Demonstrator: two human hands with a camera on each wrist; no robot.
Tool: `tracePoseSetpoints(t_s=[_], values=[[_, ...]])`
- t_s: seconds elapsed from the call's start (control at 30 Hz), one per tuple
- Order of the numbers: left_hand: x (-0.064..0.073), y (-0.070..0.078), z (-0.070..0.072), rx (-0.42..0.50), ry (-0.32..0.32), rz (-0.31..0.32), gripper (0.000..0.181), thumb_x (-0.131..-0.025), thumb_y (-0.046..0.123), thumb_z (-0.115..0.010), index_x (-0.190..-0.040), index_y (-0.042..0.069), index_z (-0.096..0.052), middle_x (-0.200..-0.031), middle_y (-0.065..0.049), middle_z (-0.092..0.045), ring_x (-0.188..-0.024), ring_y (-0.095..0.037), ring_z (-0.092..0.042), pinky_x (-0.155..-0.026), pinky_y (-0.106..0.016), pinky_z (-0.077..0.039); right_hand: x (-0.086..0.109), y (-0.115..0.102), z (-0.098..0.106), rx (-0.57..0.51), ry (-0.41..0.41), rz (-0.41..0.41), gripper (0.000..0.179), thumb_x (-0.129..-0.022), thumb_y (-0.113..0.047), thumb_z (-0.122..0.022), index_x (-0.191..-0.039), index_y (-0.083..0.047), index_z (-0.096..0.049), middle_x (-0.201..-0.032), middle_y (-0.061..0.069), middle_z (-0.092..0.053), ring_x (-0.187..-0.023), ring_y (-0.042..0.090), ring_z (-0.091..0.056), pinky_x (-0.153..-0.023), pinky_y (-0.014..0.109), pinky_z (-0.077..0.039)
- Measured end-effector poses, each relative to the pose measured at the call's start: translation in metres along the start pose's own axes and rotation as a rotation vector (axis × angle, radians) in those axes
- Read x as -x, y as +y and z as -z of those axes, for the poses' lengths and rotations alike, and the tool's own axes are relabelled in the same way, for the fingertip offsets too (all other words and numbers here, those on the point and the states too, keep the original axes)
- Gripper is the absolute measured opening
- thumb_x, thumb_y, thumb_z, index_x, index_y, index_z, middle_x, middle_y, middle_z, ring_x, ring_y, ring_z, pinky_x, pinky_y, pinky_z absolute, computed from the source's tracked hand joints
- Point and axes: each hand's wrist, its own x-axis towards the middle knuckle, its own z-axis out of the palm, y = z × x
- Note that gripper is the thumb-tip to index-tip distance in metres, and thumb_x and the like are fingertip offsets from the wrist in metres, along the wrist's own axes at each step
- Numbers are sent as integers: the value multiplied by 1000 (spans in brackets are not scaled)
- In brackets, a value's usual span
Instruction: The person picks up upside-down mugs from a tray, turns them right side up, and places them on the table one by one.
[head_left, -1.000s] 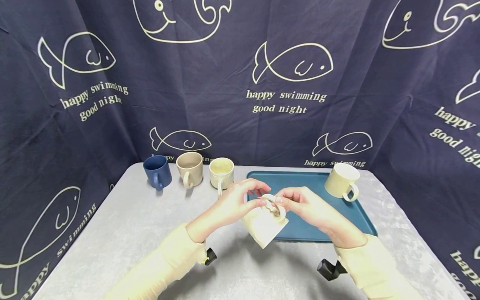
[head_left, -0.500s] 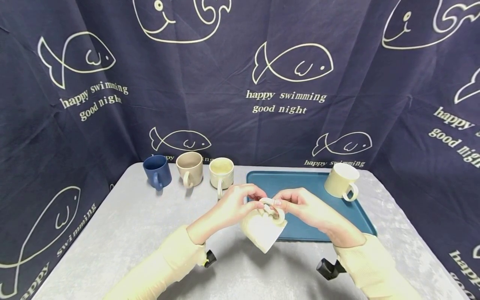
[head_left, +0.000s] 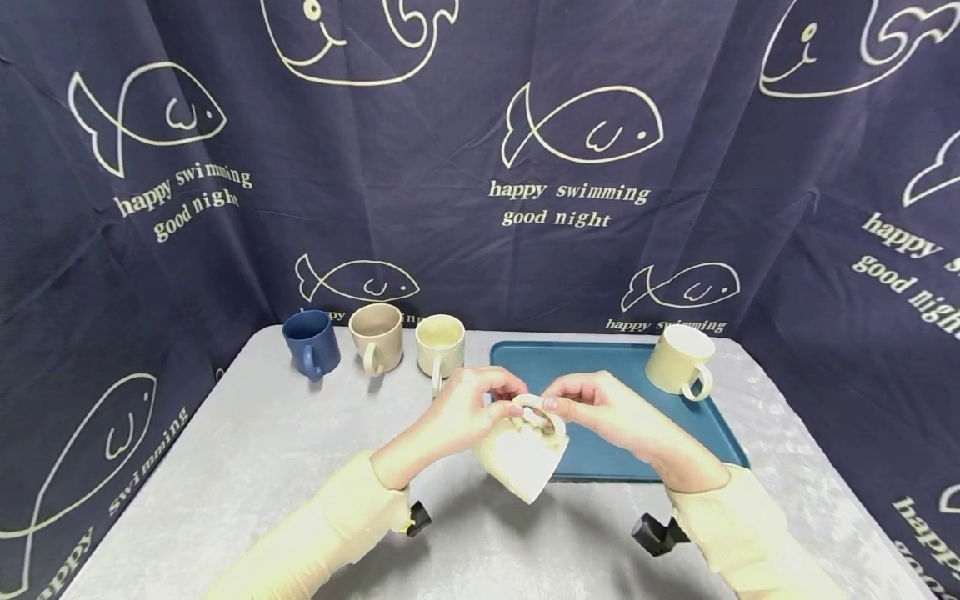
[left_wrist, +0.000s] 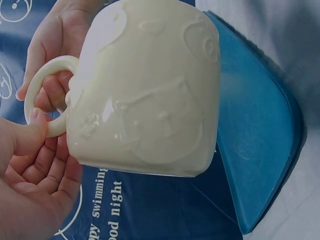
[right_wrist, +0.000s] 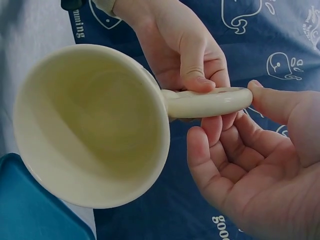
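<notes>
Left hand (head_left: 467, 406), right hand (head_left: 606, 410) holding cream mug (head_left: 517, 458), interior (right_wrist: 97, 122) hidden in head view;

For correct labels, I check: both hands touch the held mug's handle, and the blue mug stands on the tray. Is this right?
Almost: the head view shows the blue mug on the table, not the tray. The left hand and right hand do touch the handle of the held mug.

Navy curtain (head_left: 420, 192) around a pale grey worktop (head_left: 285, 450)
White fish outlines (head_left: 534, 129) and "happy swimming good night" lettering (head_left: 517, 190) repeat across it
</notes>
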Motion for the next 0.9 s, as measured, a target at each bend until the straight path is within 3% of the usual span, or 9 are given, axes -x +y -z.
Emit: tracePoseSetpoints(t_s=[0.27, 0.53, 0.9], values=[[2, 3, 0, 22, 73, 10, 11, -75, 4, -75, -84, 7, -70, -80, 0, -68, -72, -6, -59, -68, -26, -52, 1, 0, -4, 49, 125, 30, 15, -92, -17, -61, -98, -6, -70, -91, 7, -69, -83, 11, -63, -79, 25, -51], [2, 3, 1, 61, 182, 75, 13, -74, 0, -76, -84, 6, -70, -77, -1, -68, -70, -8, -61, -70, -23, -52, 3, 4, -11, -4, 309, 32, 19, -86, -16, -69, -102, -6, -67, -94, 4, -69, -84, 11, -66, -75, 23, -52], [7, 3, -2, 113, 287, 165, 13, -74, -1, -75, -83, 7, -71, -71, -1, -67, -69, -10, -61, -70, -26, -52, 2, 17, -27, -23, 489, 236, 25, -80, -1, -72, -104, -3, -66, -96, 8, -68, -89, 9, -64, -87, 17, -48]])
